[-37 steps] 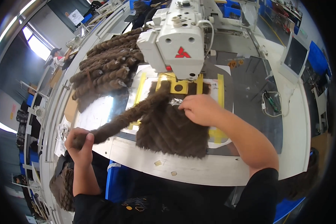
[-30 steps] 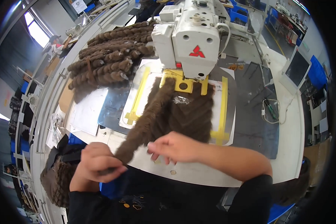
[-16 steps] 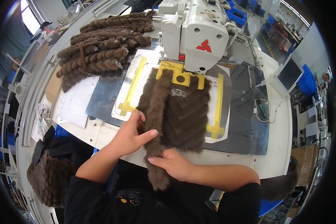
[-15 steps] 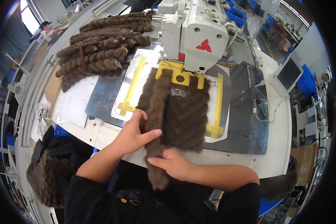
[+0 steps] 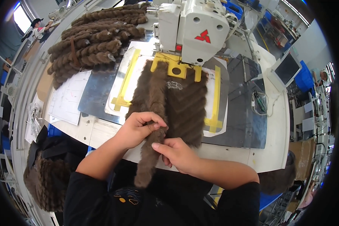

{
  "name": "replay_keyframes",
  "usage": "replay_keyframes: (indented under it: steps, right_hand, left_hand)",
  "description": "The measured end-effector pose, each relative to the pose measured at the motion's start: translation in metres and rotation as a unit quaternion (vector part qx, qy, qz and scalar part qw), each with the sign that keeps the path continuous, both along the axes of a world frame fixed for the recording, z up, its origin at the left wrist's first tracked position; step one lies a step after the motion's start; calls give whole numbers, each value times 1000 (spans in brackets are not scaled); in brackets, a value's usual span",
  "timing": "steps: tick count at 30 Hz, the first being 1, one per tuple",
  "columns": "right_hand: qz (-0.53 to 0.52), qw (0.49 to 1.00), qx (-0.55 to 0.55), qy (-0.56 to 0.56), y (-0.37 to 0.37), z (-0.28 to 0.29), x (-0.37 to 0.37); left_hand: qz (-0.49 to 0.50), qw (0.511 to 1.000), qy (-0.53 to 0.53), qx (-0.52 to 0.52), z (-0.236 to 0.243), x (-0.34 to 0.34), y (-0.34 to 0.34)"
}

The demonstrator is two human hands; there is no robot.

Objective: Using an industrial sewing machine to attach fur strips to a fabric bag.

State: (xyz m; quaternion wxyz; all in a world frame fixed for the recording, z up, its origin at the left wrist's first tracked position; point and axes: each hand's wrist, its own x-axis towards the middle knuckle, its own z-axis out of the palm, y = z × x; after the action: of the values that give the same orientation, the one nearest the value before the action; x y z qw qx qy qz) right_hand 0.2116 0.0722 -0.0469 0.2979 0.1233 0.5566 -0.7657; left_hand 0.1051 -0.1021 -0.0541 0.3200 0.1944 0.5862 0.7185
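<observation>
Brown fur strip (image 5: 158, 90), long & narrow, lies lengthwise on the L part of a chevron-lined fur panel (image 5: 186, 109). Far end sits at the yellow plate (image 5: 164, 57); from there the axis runs twd the person, then bends a bit L below the hands, free end hanging past the desk (image 5: 277, 145) edge, in front of the black shirt (image 5: 101, 199).

Both hands are at that bend. Left hand (image 5: 139, 129) comes across from the strip's L, nearer the plate: thumb & index tips close together over the fur, can't tell if any is nipped btwn. Right hand (image 5: 179, 153) is nearer the free end, w/ the strip just to its L; thumb on the R edge, other fingers curled below, seemingly clamped on it.

Further out: white sewing machine (image 5: 190, 34) beyond the plate, yellow tape (image 5: 216, 96) R of the panel, fur rolls (image 5: 90, 43) far L, papers (image 5: 69, 96) nearer, screen (image 5: 286, 71) off R.
</observation>
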Motion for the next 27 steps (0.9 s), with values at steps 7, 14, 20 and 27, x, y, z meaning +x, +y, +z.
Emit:
replay_keyframes:
  steps: [7,14,20,27]
  right_hand:
    - [15,1000,-8,13,-6,-9,-3]
    - [81,969,183,147,0,1,2]
    - [147,965,193,95,4,9,8]
    - [172,963,170,118,20,13,19]
  left_hand:
    - [-43,997,-58,41,-12,-2,-6]
    - [-24,992,-105,61,-8,8,-16]
    - [-39,996,-56,56,-11,8,-18]
    - [4,983,-141,115,-12,16,-13]
